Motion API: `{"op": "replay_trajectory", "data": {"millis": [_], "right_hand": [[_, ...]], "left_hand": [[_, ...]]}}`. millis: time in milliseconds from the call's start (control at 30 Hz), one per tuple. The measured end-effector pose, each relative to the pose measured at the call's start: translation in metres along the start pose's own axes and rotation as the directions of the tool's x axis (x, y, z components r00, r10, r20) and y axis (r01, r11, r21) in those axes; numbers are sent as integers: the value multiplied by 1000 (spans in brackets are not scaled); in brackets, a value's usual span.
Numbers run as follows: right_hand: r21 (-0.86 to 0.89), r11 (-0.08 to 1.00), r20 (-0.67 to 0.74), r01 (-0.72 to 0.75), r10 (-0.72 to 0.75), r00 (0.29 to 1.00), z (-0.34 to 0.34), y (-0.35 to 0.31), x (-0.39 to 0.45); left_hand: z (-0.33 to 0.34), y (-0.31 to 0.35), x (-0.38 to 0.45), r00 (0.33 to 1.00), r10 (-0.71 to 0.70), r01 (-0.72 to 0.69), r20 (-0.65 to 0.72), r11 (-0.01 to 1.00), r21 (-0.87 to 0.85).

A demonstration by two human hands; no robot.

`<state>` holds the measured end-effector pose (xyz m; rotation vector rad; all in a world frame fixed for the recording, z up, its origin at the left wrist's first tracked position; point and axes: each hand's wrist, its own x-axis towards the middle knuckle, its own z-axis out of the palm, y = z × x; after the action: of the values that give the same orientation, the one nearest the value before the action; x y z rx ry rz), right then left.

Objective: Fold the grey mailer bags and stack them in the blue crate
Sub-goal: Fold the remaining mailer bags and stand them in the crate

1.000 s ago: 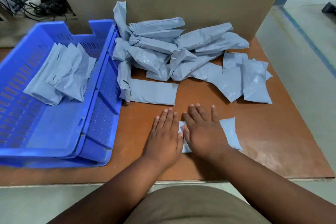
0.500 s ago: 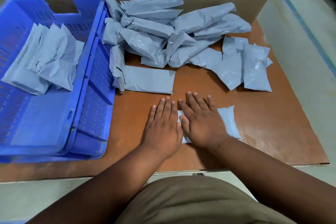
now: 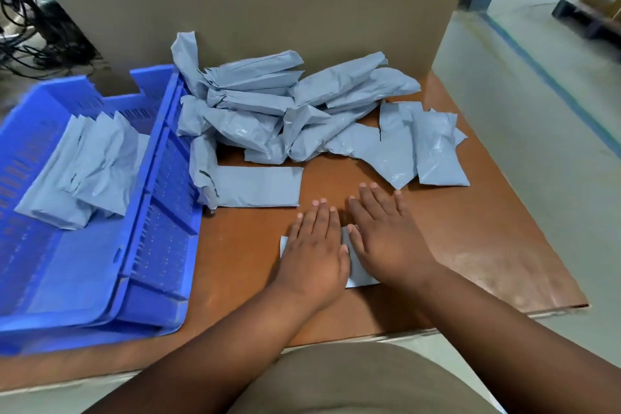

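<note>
Both hands, left [image 3: 314,254] and right [image 3: 386,239], lie flat with fingers straight, pressing a small folded grey plastic mailer bag [image 3: 359,270] onto the brown wooden surface [image 3: 470,245]; its long axis runs left to right (mostly hidden). Left stands the blue slotted plastic crate [image 3: 158,212]; behind, a brown cardboard wall [image 3: 268,3] and pale floor [image 3: 537,111].

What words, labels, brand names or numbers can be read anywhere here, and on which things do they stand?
None can be read.
The grey plastic mailer bags are plain, as is the folded grey mailer bag under the left hand and right hand.
The blue perforated plastic crate, the brown cardboard sheet and the brown table show no print.
</note>
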<state>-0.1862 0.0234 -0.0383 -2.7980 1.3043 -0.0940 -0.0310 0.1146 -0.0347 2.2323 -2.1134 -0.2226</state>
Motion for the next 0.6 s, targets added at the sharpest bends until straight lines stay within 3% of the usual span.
{"op": "replay_trajectory", "data": {"millis": [367,600], "right_hand": [[107,994,70,-18,10,997,31,32,-20],[119,993,73,-5,-3,997,34,34,-18]], "left_hand": [[32,37,23,999,-12,7,38,991,132],[34,33,24,999,8,-10,31,996,87]]}}
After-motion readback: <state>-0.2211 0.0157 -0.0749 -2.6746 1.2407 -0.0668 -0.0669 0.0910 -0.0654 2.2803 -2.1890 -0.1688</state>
